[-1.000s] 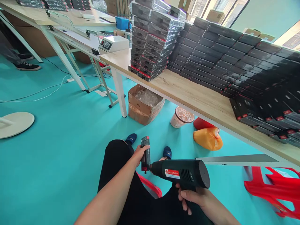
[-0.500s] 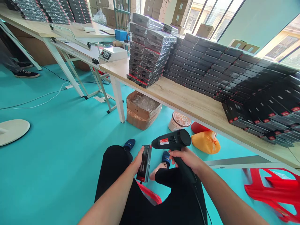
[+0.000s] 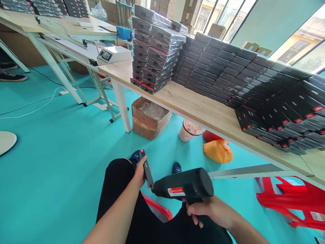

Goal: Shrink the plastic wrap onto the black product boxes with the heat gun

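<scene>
My left hand (image 3: 139,173) is closed around a slim black box (image 3: 147,172), which is turned edge-on and tilted, with a small red mark at its top end. Wrapped round the handle of a black heat gun (image 3: 184,185), my right hand (image 3: 200,210) holds it over my lap. The gun's nozzle points left, close to the lower end of the box; whether they touch I cannot tell. A red and white label shows on the gun's side.
A wooden table (image 3: 198,101) carries a tall stack of film-wrapped black boxes (image 3: 154,51) and rows of more boxes (image 3: 218,67). Below stand a cardboard carton (image 3: 149,118), a patterned bin (image 3: 190,130) and an orange bag (image 3: 218,150). Red stools (image 3: 284,196) lie at right.
The heat gun has come lower and nearer to me. My left hand has turned the box from its broad face to its edge and moved it left. The view has shifted slightly.
</scene>
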{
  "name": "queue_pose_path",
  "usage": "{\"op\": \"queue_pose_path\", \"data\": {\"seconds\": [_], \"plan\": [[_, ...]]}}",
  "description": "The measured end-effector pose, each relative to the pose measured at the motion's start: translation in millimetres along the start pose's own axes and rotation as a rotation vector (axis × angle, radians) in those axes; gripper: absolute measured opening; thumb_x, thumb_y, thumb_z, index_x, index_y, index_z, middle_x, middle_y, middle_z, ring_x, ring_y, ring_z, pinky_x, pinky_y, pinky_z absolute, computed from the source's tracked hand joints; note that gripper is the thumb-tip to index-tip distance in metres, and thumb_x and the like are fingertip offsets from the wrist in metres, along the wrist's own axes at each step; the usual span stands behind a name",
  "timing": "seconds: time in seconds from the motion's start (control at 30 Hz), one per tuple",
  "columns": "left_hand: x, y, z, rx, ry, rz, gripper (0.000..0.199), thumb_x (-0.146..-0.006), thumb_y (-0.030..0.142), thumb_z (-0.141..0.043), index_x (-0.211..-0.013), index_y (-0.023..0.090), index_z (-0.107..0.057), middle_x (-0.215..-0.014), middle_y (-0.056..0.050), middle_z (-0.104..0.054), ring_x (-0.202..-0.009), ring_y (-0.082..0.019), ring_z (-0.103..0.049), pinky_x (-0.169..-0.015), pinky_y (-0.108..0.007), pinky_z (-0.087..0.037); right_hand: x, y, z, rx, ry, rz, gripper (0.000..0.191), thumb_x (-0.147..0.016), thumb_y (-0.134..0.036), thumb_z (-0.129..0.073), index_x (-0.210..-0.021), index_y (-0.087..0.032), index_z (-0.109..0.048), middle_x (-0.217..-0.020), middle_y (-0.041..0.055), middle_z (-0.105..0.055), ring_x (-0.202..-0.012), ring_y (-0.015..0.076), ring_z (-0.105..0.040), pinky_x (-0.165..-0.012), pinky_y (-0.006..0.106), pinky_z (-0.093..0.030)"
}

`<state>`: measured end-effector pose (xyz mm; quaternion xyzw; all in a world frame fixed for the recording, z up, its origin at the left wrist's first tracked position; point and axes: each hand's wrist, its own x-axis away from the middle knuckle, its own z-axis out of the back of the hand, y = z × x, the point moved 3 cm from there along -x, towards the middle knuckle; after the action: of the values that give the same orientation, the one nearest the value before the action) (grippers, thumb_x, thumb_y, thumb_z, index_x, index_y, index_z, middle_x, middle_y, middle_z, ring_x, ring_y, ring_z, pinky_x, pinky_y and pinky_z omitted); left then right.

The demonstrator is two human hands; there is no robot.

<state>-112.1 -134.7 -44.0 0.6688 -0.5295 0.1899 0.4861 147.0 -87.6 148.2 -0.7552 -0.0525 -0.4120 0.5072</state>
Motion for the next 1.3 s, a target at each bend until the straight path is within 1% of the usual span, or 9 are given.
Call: {"op": "queue_pose_path", "data": {"seconds": [0.07, 0.17, 0.3, 0.47, 0.73, 0.93, 1.0, 1.13, 1.3], "plan": [[8, 7, -5.3, 0.1, -0.055, 0.058, 0.037, -0.082, 0.052, -0.069, -0.094, 0.018, -0.064, -0.072, -0.006, -0.07, -0.064, -0.022, -0.069, -0.06, -0.035, -0.058, 9, 15, 2, -0.161, 0.091, 0.061, 0.034, -0.073, -0.039, -0.078, -0.093, -0.013, -0.073, -0.074, 0.004, -0.068, -0.061, 0.0155, -0.06, -0.054, 0.027, -0.047], [19, 13, -15.5, 0.203, -0.273, 0.109, 0.05, -0.086, 0.058, -0.061, -0.111, 0.015, -0.065, -0.089, -0.011, -0.074, -0.079, -0.026, -0.073, -0.07, -0.04, -0.06, 14, 33, 4, -0.392, 0.179, 0.109, 0.039, -0.073, -0.043, -0.08, -0.098, -0.013, -0.074, -0.078, 0.0045, -0.068, -0.06, 0.0149, -0.06, -0.051, 0.025, -0.046], [24, 9, -21.1, 0.097, -0.41, 0.151, 0.062, -0.086, 0.066, -0.057, -0.119, 0.014, -0.066, -0.091, -0.012, -0.076, -0.084, -0.029, -0.073, -0.076, -0.043, -0.059, 10, 44, 3, -0.599, 0.205, 0.153, 0.037, -0.071, -0.041, -0.083, -0.094, -0.012, -0.076, -0.074, 0.0045, -0.068, -0.054, 0.0133, -0.058, -0.046, 0.023, -0.044], [29, 2, -20.7, -0.043, -0.416, 0.274, 0.067, -0.082, 0.073, -0.056, -0.107, 0.013, -0.07, -0.076, -0.012, -0.075, -0.078, -0.031, -0.073, -0.073, -0.042, -0.058, 2, 41, 10, -0.731, 0.245, 0.145, 0.032, -0.07, -0.036, -0.085, -0.091, -0.012, -0.078, -0.073, 0.0042, -0.067, -0.056, 0.0118, -0.057, -0.046, 0.02, -0.045], [39, -1, -18.8, -0.127, -0.338, 0.336, 0.054, -0.083, 0.06, -0.06, -0.103, 0.011, -0.072, -0.076, -0.013, -0.077, -0.076, -0.034, -0.075, -0.068, -0.043, -0.059, -23, 11, 16, -0.706, 0.254, 0.173, 0.029, -0.073, -0.034, -0.081, -0.09, -0.012, -0.075, -0.075, 0.0035, -0.066, -0.059, 0.0107, -0.058, -0.05, 0.019, -0.048], [30, 2, -19.9, -0.076, -0.291, 0.248, 0.042, -0.086, 0.051, -0.062, -0.106, 0.015, -0.071, -0.072, -0.008, -0.077, -0.082, -0.033, -0.076, -0.074, -0.042, -0.059, -13, -17, -12, -0.299, 0.054, 0.153, 0.021, -0.07, -0.029, -0.079, -0.081, -0.013, -0.072, -0.069, 0.004, -0.067, -0.054, 0.0145, -0.058, -0.048, 0.025, -0.044], [27, 6, -18.0, 0.007, -0.291, 0.19, 0.042, -0.087, 0.051, -0.061, -0.108, 0.016, -0.07, -0.076, -0.008, -0.077, -0.083, -0.032, -0.076, -0.078, -0.042, -0.059, -7, -14, -13, -0.199, 0.084, 0.189, 0.021, -0.071, -0.03, -0.08, -0.084, -0.014, -0.073, -0.073, 0.0028, -0.066, -0.057, 0.0152, -0.058, -0.051, 0.027, -0.046], [26, 10, -16.1, 0.075, -0.386, 0.213, 0.056, -0.088, 0.057, -0.056, -0.12, 0.012, -0.067, -0.091, -0.014, -0.078, -0.087, -0.033, -0.075, -0.083, -0.046, -0.058, -6, 9, 4, -0.42, 0.338, 0.214, 0.03, -0.074, -0.039, -0.079, -0.094, -0.016, -0.074, -0.078, 0.0035, -0.067, -0.06, 0.0147, -0.057, -0.051, 0.026, -0.047], [33, 6, -23.1, 0.007, -0.491, 0.308, 0.063, -0.089, 0.059, -0.053, -0.127, 0.01, -0.065, -0.097, -0.018, -0.077, -0.089, -0.035, -0.074, -0.083, -0.05, -0.057, -8, 20, 16, -0.793, 0.334, 0.177, 0.032, -0.069, -0.035, -0.084, -0.092, -0.013, -0.076, -0.076, 0.0043, -0.064, -0.058, 0.0123, -0.054, -0.047, 0.021, -0.046]]}}
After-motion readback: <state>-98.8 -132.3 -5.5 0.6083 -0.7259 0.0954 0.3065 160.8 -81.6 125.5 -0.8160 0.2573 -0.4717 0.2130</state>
